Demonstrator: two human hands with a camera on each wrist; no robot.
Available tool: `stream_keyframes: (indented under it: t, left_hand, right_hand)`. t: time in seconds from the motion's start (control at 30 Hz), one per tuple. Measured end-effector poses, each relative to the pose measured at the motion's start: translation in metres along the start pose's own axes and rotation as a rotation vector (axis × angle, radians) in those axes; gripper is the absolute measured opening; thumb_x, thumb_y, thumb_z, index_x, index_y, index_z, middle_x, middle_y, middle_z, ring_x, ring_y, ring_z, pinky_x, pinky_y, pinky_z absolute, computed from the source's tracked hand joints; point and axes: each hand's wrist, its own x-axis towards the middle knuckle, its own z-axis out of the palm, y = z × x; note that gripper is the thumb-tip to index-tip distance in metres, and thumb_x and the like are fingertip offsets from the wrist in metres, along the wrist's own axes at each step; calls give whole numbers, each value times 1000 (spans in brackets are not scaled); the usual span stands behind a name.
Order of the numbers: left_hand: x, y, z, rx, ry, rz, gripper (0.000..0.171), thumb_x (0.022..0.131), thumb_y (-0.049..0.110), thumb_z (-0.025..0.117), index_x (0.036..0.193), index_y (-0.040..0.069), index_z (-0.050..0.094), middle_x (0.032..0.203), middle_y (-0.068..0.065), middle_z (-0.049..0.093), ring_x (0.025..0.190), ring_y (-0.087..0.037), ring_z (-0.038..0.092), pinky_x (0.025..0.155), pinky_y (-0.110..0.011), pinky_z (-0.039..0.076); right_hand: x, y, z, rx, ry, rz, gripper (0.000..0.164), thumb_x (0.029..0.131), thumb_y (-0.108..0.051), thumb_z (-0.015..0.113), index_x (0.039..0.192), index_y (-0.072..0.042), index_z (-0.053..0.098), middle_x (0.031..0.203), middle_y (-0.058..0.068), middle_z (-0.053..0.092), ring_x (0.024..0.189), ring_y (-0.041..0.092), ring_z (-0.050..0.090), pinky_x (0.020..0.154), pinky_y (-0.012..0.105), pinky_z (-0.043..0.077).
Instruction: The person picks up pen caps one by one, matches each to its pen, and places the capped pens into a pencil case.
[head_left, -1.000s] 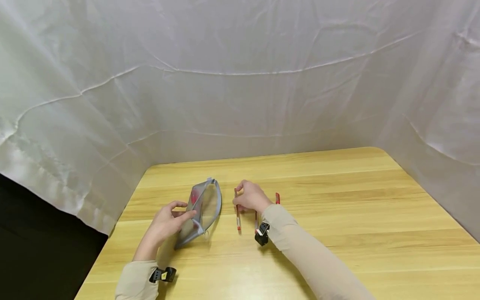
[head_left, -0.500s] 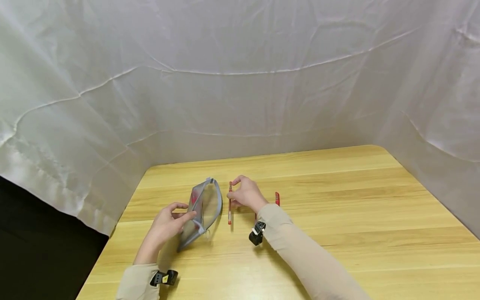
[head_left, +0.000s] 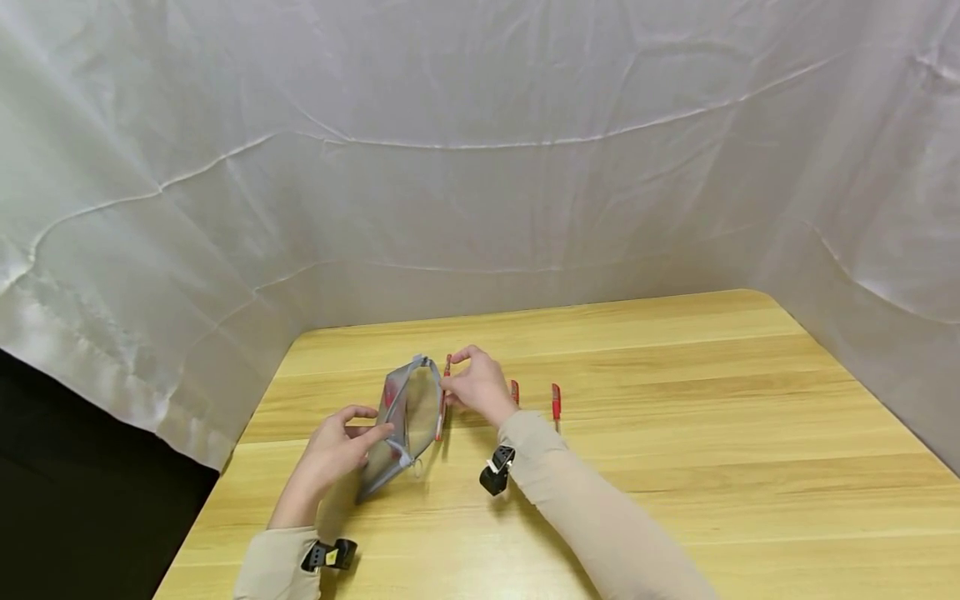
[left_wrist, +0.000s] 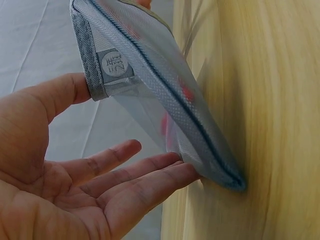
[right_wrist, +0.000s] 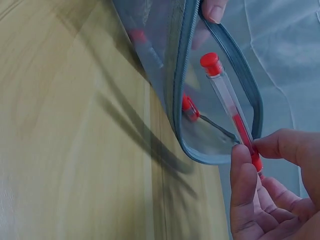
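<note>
A translucent grey mesh zipper pouch (head_left: 397,417) stands on the table with its mouth unzipped and spread toward the right. My left hand (head_left: 341,439) holds it from the left, thumb at the rim and fingers against its side. Red-capped pens (right_wrist: 190,108) show inside through the mesh. Between thumb and fingers, my right hand (head_left: 477,386) pinches a clear-barrelled red pen (right_wrist: 231,102). In the right wrist view, this pen's red end overlaps the pouch's mouth.
Two more red pens lie on the wooden table (head_left: 712,433): one (head_left: 556,402) right of the right hand, the other (head_left: 514,392) partly hidden behind that wrist. Pale fabric (head_left: 480,208) hangs behind the table and along both sides.
My right hand has lifted the red pen and carried it left to the pouch's mouth. Two pens behind that arm show more now. My left hand stays on the pouch.
</note>
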Motion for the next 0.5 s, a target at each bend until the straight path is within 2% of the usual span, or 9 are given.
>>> stream_keyframes:
  t: [0.2,0.4,0.5]
  left_hand:
    - [0,-2,0,-9,-9,-4,60,100,45,76,144,7,60,121,-15,77,74,-21,63,70,-33,52]
    - [0,-2,0,-13,-7,-6,62,100,46,75,144,7,59,123,-15,77,77,-21,64,71,-34,53]
    - [0,-2,-1,-19,-7,-4,62,100,46,75,145,6,59,124,-17,77,79,-22,65,71,-33,54]
  right_hand:
    - [-3,1,10,4,5,-18,35,93,-6,80,122,-5,62,91,11,77,72,28,80,64,34,64]
    - [-5,-3,19,28,9,-21,35,93,-3,79,124,-4,62,92,12,77,63,19,74,66,38,66]
    - [-4,-5,22,32,13,-14,35,92,-2,79,123,-4,62,89,11,76,62,16,73,61,33,64]
